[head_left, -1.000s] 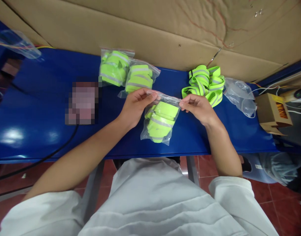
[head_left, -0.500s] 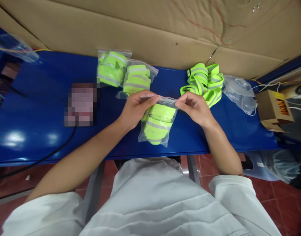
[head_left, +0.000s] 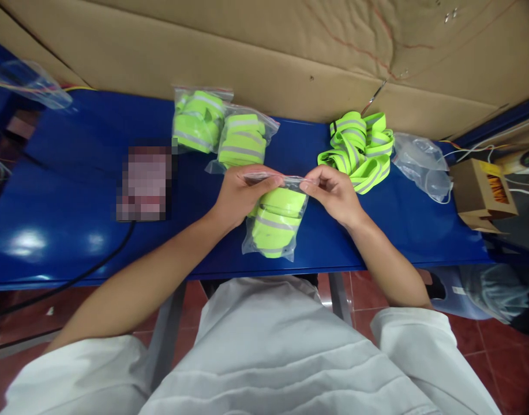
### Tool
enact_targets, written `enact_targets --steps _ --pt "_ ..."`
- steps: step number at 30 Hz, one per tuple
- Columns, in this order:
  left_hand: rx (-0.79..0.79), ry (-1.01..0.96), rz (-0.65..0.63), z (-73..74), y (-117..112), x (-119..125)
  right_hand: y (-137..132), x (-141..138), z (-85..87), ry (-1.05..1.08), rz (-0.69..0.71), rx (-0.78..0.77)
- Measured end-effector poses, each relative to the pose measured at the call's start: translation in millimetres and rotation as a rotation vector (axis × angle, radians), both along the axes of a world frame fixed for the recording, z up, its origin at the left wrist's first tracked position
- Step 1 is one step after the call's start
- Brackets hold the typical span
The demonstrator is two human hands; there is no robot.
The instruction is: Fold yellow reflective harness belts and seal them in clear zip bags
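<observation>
A clear zip bag [head_left: 276, 222] with a folded neon-yellow reflective strap inside is held near the front of the blue table. My left hand [head_left: 242, 193] pinches its top edge at the left, thumb on the near side. At the right end of the same edge, my right hand [head_left: 331, 193] grips the zip strip between thumb and fingers. Behind my left hand lie two more filled bags, a nearer bag [head_left: 242, 141] and a farther bag [head_left: 198, 121]. Loose reflective straps [head_left: 357, 147] are heaped beyond my right hand.
An empty-looking clear plastic bag [head_left: 422, 164] lies right of the straps, beside a small cardboard box [head_left: 483, 187]. A blurred-out device [head_left: 145, 183] with a black cable sits on the blue table [head_left: 74, 242] at left. Brown cardboard [head_left: 229, 52] lines the back.
Both hands have shifted slightly nearer to me along with the bag's top edge. My right hand has slid left, closer to my left hand.
</observation>
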State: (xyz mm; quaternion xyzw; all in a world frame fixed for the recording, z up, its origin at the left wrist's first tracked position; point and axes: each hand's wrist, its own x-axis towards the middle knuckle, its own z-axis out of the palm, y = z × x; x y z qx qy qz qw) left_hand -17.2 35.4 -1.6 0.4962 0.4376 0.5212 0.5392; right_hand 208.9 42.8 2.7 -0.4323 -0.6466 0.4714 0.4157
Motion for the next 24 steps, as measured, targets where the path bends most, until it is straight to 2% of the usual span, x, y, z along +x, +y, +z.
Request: enact_targets --steps 8,12,19,24 --pt "-0.021 0.023 -0.053 0.4 -1.0 -0.8 -3.5 -1.9 7.6 -0.028 0.027 -0.001" --pt "-0.035 0.033 -0.031 0.2 -2.1 0.2 -4.3 -2.0 6.6 -0.072 -0.026 0.026" --pt "-0.038 0.060 -0.081 -3.0 -4.5 3.4 -4.7 -4.1 6.4 -0.050 0.052 -0.028" --pt "-0.037 0.059 -0.092 -4.8 -6.0 4.7 -3.8 -3.6 4.5 -0.071 0.043 0.013"
